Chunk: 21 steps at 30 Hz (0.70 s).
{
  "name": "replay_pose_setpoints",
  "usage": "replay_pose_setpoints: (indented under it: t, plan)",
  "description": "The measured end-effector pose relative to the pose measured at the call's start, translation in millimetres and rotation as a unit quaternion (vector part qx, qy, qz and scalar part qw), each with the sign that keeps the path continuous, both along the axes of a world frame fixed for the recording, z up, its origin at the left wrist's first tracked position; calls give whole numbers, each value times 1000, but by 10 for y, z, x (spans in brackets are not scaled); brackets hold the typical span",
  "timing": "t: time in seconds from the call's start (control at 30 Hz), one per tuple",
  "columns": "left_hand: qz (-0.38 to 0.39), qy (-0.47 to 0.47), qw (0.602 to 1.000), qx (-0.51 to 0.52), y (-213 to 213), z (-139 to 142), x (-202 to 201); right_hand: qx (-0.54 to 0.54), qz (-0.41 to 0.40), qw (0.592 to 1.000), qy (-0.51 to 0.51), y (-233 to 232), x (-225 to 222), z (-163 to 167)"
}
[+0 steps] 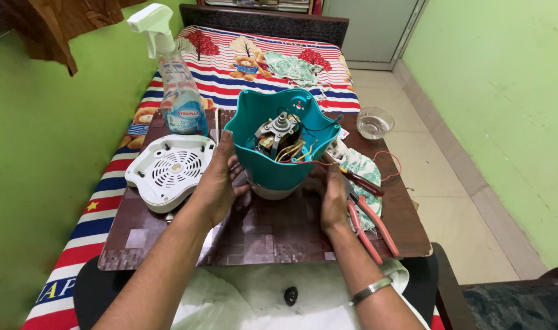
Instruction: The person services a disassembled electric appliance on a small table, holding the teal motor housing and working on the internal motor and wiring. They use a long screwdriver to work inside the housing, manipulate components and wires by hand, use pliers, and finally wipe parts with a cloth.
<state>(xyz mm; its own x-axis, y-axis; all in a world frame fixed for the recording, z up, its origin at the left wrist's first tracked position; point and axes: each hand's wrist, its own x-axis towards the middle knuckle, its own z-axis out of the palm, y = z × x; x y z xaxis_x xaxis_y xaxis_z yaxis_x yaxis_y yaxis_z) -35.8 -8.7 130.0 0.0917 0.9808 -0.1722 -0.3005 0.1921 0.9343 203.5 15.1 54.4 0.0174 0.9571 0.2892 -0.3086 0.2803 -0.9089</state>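
Both hands are gripping the teal appliance housing [283,153] (motor and wires exposed) on the counter [260,235]: left hand [216,183] cupping its left side, right hand [334,195] its right, beside red pliers [370,227].

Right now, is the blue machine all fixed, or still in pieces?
Still in pieces. Done: the white vented bottom cover is off and lies on the board beside it. In hand: the left hand and right hand hold the upturned teal housing, its motor and wires bare. Left: the cover is not back on; red-handled pliers lie ready.
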Motion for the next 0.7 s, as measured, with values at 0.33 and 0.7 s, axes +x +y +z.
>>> replay_pose_setpoints:
  t: [0.33, 0.7]
  plan:
    - [-23, -29, 999, -38, 56, 128, -63, -215, 42, 974, -62, -45, 182, 531]
    - [-6, -43, 999, -19, 116, 28, 26, -187, 72, 978, -60, -144, -14, 390]
